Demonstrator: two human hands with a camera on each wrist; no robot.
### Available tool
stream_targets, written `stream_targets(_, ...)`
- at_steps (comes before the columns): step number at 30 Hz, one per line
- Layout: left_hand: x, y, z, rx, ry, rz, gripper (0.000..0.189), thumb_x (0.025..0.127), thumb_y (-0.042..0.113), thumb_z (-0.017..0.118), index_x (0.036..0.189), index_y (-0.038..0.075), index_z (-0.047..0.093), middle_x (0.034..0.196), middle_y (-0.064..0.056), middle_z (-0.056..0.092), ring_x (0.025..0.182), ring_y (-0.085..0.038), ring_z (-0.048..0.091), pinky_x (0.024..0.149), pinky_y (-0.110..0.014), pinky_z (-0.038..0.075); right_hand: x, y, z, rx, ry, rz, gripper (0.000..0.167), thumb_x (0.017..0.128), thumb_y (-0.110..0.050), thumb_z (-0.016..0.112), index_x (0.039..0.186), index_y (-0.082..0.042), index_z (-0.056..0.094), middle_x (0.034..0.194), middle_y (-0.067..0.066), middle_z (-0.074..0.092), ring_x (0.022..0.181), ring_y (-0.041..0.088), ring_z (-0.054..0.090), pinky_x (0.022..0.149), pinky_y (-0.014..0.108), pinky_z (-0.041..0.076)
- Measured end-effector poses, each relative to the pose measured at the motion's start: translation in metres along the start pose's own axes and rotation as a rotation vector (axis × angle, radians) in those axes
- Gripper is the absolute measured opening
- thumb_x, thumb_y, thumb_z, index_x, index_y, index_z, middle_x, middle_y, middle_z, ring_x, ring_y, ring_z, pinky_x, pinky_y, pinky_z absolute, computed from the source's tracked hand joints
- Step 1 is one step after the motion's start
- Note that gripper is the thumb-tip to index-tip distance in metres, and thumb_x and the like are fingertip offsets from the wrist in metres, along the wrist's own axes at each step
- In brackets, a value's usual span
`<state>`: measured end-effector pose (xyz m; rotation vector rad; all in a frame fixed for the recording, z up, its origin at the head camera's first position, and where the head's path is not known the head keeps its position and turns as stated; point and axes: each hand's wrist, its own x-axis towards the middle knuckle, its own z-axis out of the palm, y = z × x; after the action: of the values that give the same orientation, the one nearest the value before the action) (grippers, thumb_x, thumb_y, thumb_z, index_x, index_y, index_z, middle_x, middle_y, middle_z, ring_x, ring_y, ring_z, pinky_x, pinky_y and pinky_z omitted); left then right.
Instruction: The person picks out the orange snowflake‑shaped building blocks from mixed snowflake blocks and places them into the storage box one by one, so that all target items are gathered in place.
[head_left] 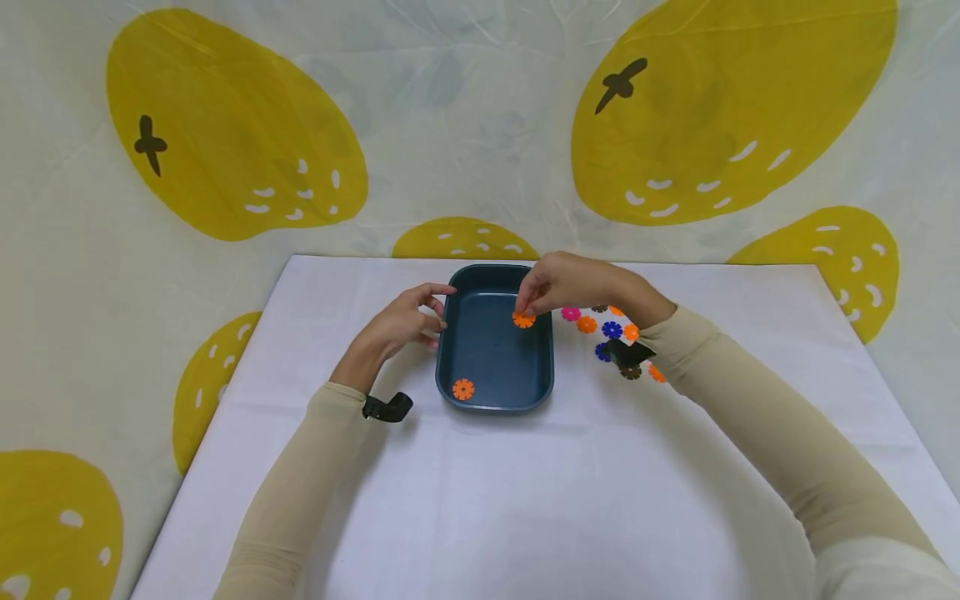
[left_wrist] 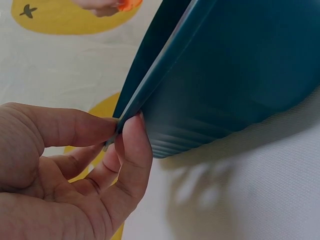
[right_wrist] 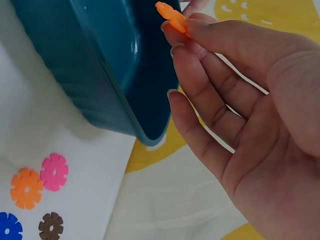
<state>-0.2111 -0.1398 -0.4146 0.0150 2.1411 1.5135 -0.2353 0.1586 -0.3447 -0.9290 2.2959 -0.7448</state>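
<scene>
A dark blue-green rectangular tray [head_left: 495, 354] stands on the white table. At its left side my left hand [head_left: 408, 321] pinches the rim between thumb and fingers, as the left wrist view shows with the hand [left_wrist: 75, 170] at the tray's edge [left_wrist: 165, 55]. Over the tray's right part, my right hand [head_left: 566, 282] pinches an orange notched disc [head_left: 523, 320] between thumb and index finger. The right wrist view shows this orange disc [right_wrist: 171, 17] nearly edge-on, above the tray's inside. Another orange notched disc [head_left: 463, 389] lies in the tray's near left corner.
Right of the tray, several notched discs lie loose on the table, among them a pink one [head_left: 571, 314], a blue one [head_left: 612, 330] and a brown one [head_left: 631, 372]. My right forearm [head_left: 735, 400] partly covers them. A patterned cloth [head_left: 465, 125] hangs behind the table.
</scene>
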Motion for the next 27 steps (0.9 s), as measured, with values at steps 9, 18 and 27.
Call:
stream_targets(9, -0.001, 0.000, 0.000, 0.009, -0.003, 0.005, 0.065, 0.090, -0.009, 0.056, 0.148, 0.019, 0.049, 0.119, -0.014, 0.047, 0.096, -0.033, 0.059, 0.071, -0.034, 0.061, 0.012, -0.004, 0.003, -0.001, -0.047, -0.013, 0.014, 0.095, -0.011, 0.071, 0.107, -0.012, 0.078, 0.101, 0.000, 0.076, 0.097, 0.024, 0.072, 0.089, 0.034, 0.058)
stream_targets(18, -0.002, 0.003, 0.000, 0.010, -0.004, 0.004, 0.066, 0.089, -0.010, 0.057, 0.149, 0.018, 0.048, 0.118, -0.013, 0.047, 0.096, -0.032, 0.058, 0.071, -0.035, 0.061, 0.025, -0.007, 0.005, 0.001, -0.099, -0.033, 0.015, 0.095, -0.009, 0.070, 0.107, -0.012, 0.078, 0.103, 0.000, 0.076, 0.095, 0.018, 0.071, 0.090, 0.034, 0.058)
stream_targets(27, -0.003, 0.003, 0.000, -0.010, -0.016, 0.002, 0.067, 0.089, -0.010, 0.057, 0.150, 0.016, 0.047, 0.117, -0.013, 0.046, 0.095, -0.030, 0.058, 0.071, -0.035, 0.060, 0.037, -0.009, 0.010, -0.012, -0.124, -0.072, 0.014, 0.094, -0.010, 0.071, 0.106, -0.012, 0.078, 0.100, -0.001, 0.076, 0.091, 0.015, 0.071, 0.088, 0.032, 0.059)
